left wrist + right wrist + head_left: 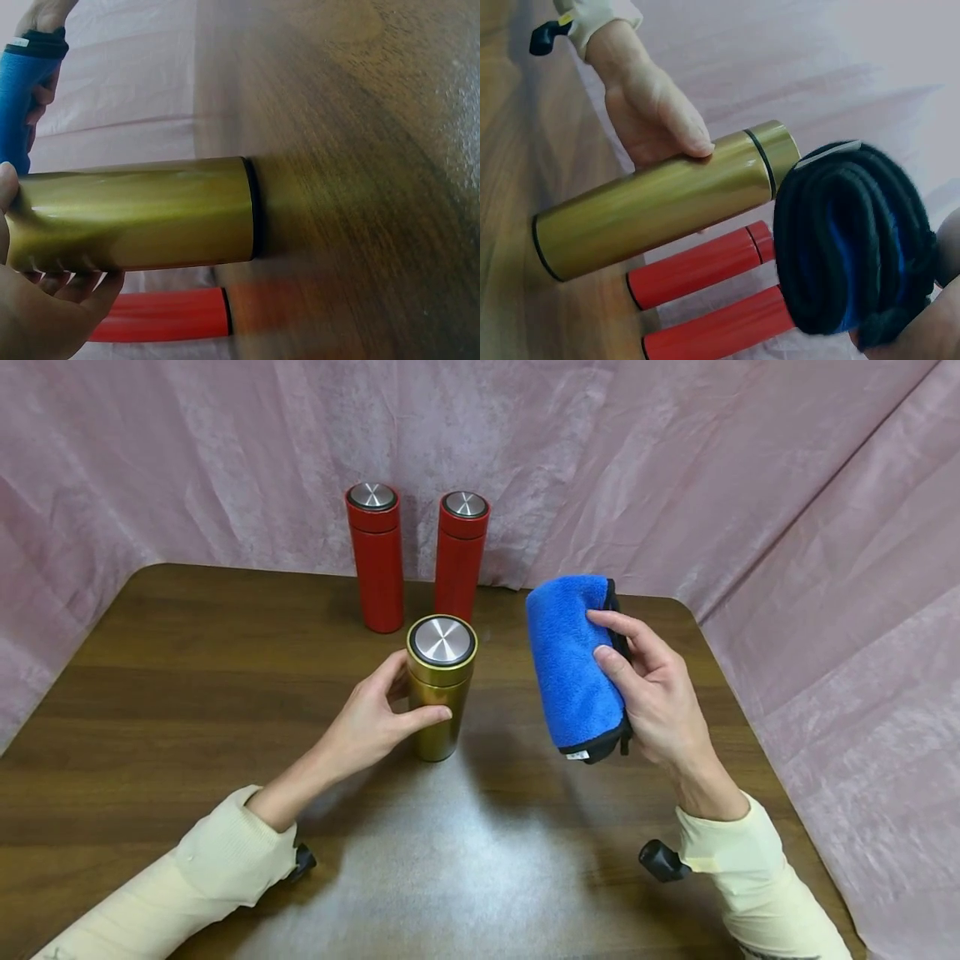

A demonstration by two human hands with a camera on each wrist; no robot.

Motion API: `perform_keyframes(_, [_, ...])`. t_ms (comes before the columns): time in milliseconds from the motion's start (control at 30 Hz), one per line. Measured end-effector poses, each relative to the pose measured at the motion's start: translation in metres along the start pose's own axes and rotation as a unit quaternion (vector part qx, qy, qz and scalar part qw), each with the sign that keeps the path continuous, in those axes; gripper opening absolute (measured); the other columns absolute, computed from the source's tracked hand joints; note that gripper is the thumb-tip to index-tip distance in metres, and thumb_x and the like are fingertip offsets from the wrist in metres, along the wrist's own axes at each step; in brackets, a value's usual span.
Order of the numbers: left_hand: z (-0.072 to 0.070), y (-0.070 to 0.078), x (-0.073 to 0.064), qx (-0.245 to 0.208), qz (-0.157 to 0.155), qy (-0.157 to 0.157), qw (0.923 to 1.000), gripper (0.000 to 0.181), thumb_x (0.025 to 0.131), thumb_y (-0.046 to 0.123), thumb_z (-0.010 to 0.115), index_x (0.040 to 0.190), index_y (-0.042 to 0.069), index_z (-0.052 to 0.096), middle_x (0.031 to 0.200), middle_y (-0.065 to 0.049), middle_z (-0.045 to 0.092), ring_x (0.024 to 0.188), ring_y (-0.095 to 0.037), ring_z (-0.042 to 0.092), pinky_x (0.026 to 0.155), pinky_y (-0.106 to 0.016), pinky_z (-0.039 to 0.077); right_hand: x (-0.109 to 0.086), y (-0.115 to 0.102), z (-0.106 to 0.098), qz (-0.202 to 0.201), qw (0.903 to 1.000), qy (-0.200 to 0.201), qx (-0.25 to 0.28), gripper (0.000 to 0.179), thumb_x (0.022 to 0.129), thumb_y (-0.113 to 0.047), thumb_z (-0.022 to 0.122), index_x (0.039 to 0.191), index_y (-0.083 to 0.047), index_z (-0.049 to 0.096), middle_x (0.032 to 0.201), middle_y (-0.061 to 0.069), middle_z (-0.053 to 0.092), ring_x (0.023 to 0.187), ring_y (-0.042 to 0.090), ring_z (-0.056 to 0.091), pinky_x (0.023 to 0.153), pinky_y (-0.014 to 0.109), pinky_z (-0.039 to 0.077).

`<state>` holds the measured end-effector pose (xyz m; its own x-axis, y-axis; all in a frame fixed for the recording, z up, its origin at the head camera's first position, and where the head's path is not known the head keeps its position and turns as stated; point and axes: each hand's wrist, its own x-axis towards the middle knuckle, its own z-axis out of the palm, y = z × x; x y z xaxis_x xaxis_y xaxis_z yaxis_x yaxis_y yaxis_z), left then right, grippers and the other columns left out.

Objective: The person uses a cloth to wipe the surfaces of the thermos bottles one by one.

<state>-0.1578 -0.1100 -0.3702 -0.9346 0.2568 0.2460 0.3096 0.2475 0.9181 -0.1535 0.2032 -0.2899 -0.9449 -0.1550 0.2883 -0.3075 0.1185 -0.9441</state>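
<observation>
My left hand (pixel 367 718) grips a gold thermos flask (pixel 433 722) from its left side, thumb across the front. The flask stands upright with its silver-topped lid on; whether its base touches the table I cannot tell. In the left wrist view, fingers of the left hand show behind the gold body (pixel 142 217). To the right, my right hand (pixel 663 693) holds a rolled blue cloth (pixel 573 664) with black edging above the table, thumb and fingers around its right side. The right wrist view shows the cloth's layered end (pixel 847 240), apart from my left hand.
Two red thermos flasks, one on the left (pixel 377 568) and one on the right (pixel 459 564), stand behind the gold one near the far edge of the brown wooden table (pixel 187 693). Pink curtains (pixel 675 468) hang behind and to the right.
</observation>
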Motion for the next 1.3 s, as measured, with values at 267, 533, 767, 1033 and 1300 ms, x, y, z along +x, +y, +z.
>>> perform_keyframes(267, [0.001, 0.004, 0.004, 0.007, 0.008, -0.015, 0.9998, 0.073, 0.083, 0.013, 0.089, 0.144, 0.004, 0.050, 0.135, -0.012, 0.062, 0.126, -0.028, 0.060, 0.109, -0.046, 0.048, 0.003, -0.010, -0.011, 0.034, 0.9915, -0.093, -0.084, 0.042, 0.110, -0.014, 0.049, 0.151, -0.019, 0.055, 0.156, 0.005, 0.046, 0.126, 0.038, 0.054, 0.092, 0.030, 0.056])
perform_keyframes(533, [-0.002, 0.007, 0.003, 0.025, 0.002, -0.030, 0.9992, 0.073, 0.084, 0.014, 0.088, 0.144, 0.002, 0.048, 0.136, -0.013, 0.060, 0.126, -0.030, 0.060, 0.108, -0.047, 0.048, 0.010, -0.032, -0.013, -0.021, 0.9748, -0.175, -0.136, 0.043, 0.106, -0.006, 0.056, 0.147, -0.015, 0.060, 0.151, 0.007, 0.050, 0.123, 0.033, 0.055, 0.092, 0.032, 0.057])
perform_keyframes(767, [-0.004, 0.005, 0.002, 0.033, -0.001, -0.038, 0.9987, 0.073, 0.086, 0.014, 0.086, 0.147, 0.004, 0.046, 0.138, -0.014, 0.059, 0.128, -0.031, 0.058, 0.109, -0.050, 0.048, 0.027, -0.057, -0.001, -0.063, 0.9523, -0.220, -0.202, 0.047, 0.094, -0.009, 0.076, 0.139, -0.019, 0.068, 0.154, 0.002, 0.050, 0.129, 0.026, 0.055, 0.090, 0.030, 0.058])
perform_keyframes(1033, [-0.005, 0.005, 0.003, 0.032, -0.006, -0.048, 0.9983, 0.074, 0.089, 0.017, 0.084, 0.150, 0.005, 0.043, 0.139, -0.013, 0.059, 0.129, -0.030, 0.057, 0.110, -0.051, 0.046, 0.050, -0.070, 0.024, -0.066, 0.9331, -0.281, -0.215, 0.043, 0.097, -0.013, 0.071, 0.140, -0.019, 0.067, 0.155, 0.000, 0.048, 0.126, 0.027, 0.057, 0.094, 0.047, 0.057])
perform_keyframes(1300, [-0.007, 0.008, 0.002, 0.040, -0.007, -0.048, 0.9980, 0.074, 0.089, 0.017, 0.084, 0.149, 0.003, 0.043, 0.139, -0.015, 0.058, 0.128, -0.032, 0.058, 0.108, -0.053, 0.047, 0.074, -0.077, 0.030, -0.068, 0.9065, -0.293, -0.296, 0.040, 0.099, -0.016, 0.067, 0.139, -0.019, 0.067, 0.155, 0.005, 0.050, 0.123, 0.028, 0.059, 0.097, 0.047, 0.055])
